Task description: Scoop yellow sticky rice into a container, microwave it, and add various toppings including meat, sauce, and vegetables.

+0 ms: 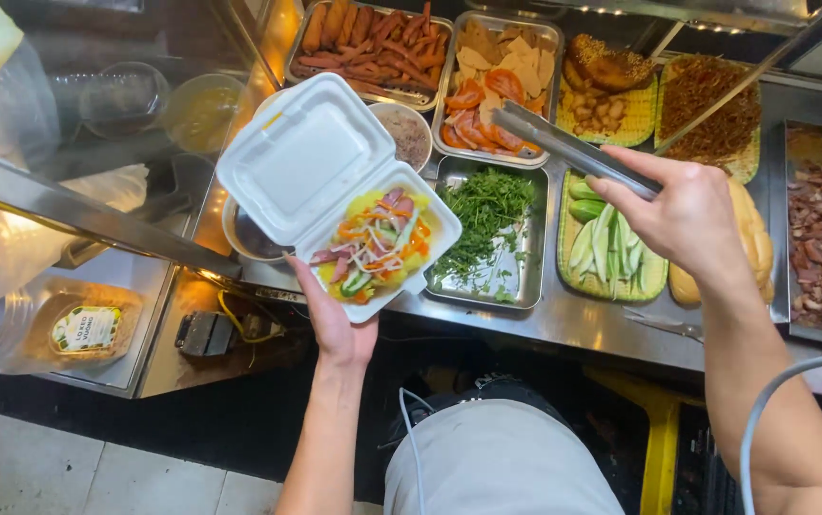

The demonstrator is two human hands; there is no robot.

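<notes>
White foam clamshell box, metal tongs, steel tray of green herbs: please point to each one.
White foam clamshell box (298,157), head view, on its open lid.
Metal tongs (564,145), head view, on the arms' middle.
Steel tray of green herbs (524,286), head view, on its right rim.

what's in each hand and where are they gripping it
Left hand holds the open foam box from under its filled half. Right hand grips metal tongs at their handle end.

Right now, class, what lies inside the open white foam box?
The foam box in the left hand holds carrot shreds, cucumber and pink meat slices over something yellow. Its bottom is covered.
</notes>
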